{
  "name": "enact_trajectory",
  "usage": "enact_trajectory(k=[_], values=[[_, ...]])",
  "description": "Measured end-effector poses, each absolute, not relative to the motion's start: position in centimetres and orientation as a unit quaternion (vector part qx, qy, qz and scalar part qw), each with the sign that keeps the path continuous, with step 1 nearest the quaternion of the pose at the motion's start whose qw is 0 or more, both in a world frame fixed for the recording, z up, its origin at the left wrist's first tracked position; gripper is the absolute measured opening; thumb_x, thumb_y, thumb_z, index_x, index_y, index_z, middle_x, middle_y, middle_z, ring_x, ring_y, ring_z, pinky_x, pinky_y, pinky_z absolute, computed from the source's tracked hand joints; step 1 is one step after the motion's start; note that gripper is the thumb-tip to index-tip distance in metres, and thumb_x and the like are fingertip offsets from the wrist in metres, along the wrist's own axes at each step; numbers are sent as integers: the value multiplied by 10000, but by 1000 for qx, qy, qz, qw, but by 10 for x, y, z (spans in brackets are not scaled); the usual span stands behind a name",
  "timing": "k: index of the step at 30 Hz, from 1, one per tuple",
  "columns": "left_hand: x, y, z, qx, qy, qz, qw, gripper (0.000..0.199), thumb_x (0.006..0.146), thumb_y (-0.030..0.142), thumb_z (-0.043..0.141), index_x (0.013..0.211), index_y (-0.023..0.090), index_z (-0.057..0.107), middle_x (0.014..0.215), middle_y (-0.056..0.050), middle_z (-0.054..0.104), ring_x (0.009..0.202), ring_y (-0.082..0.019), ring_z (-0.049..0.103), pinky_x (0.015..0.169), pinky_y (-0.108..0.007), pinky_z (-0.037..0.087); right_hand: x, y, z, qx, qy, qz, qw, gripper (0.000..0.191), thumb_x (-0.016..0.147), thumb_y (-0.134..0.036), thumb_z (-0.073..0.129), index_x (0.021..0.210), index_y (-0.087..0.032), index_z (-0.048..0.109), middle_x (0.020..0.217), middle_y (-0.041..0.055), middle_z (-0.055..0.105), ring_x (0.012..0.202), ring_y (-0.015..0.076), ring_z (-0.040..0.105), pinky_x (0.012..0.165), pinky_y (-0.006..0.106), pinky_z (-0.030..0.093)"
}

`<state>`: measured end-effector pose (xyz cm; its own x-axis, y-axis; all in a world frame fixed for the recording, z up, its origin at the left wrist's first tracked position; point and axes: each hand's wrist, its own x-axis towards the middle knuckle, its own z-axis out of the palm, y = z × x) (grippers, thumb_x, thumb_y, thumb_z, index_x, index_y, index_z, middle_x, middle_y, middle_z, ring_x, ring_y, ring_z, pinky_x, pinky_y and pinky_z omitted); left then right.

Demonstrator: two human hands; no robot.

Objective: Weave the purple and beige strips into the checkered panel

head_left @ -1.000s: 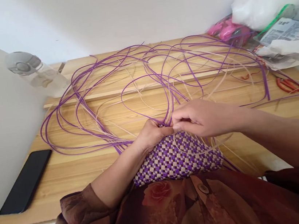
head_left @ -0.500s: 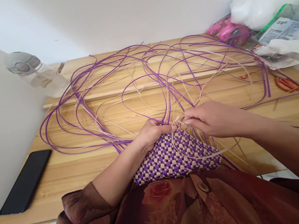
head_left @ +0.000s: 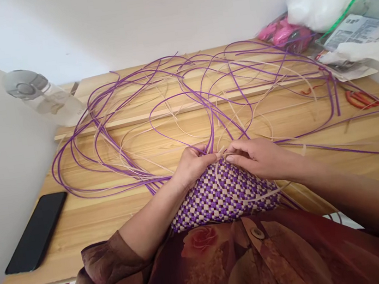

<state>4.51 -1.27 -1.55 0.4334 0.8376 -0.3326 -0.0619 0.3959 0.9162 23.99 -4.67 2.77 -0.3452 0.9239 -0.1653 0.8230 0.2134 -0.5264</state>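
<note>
A purple and beige checkered woven piece (head_left: 213,194) lies against my front at the table's near edge. My left hand (head_left: 196,165) is closed on its top edge, thumb on top and fingers behind. Close beside it, my right hand (head_left: 252,157) pinches a thin beige strip (head_left: 225,154) at the same edge. One beige strip (head_left: 259,196) loops down across the face of the weave. Long purple strips (head_left: 200,96) and pale ones fan out from the edge over the table. The fingertips behind the weave are hidden.
A black phone (head_left: 36,232) lies at the left, with a clear bottle with a grey lid (head_left: 44,96) behind it. Red-handled pliers or cutters (head_left: 361,99) lie at the right. Plastic bags with pink things (head_left: 285,34) and a printed packet (head_left: 356,31) fill the back right corner.
My right hand has come down and left, closer to my left hand at the weave's edge. My left hand keeps its grip. The view has shifted slightly.
</note>
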Motion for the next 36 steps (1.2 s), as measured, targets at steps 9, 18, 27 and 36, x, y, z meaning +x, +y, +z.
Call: enact_trajectory(k=[9, 18, 27, 36], values=[[46, -7, -12, 457, 443, 245, 731, 242, 638, 340, 769, 751, 138, 701, 660, -22, 670, 565, -129, 561, 575, -249, 401, 216, -60, -9, -574, -622, 406, 345, 276, 928, -400, 486, 779, -177, 549, 728, -17, 504, 714, 129, 469, 681, 264, 369], [53, -10, -15, 464, 467, 266, 704, 241, 656, 352, 780, 704, 131, 696, 626, -3, 650, 540, -107, 527, 549, -233, 383, 217, -72, -20, -550, -601, 365, 451, 204, 902, -276, 549, 727, -175, 520, 665, -32, 461, 635, 106, 414, 619, 250, 350], [55, -12, -16, 427, 416, 278, 753, 283, 603, 331, 842, 748, 131, 702, 669, -10, 664, 573, -101, 552, 592, -231, 400, 217, -71, -32, -522, -652, 349, 426, 209, 824, -136, 502, 644, -189, 412, 597, -48, 356, 564, 92, 336, 538, 247, 287], [57, -10, -18, 394, 471, 277, 739, 266, 531, 290, 855, 632, 133, 665, 568, 11, 623, 497, -96, 516, 533, -238, 376, 227, -74, -26, -503, -689, 327, 408, 219, 814, -128, 513, 631, -190, 411, 576, -49, 377, 546, 91, 347, 531, 243, 291]])
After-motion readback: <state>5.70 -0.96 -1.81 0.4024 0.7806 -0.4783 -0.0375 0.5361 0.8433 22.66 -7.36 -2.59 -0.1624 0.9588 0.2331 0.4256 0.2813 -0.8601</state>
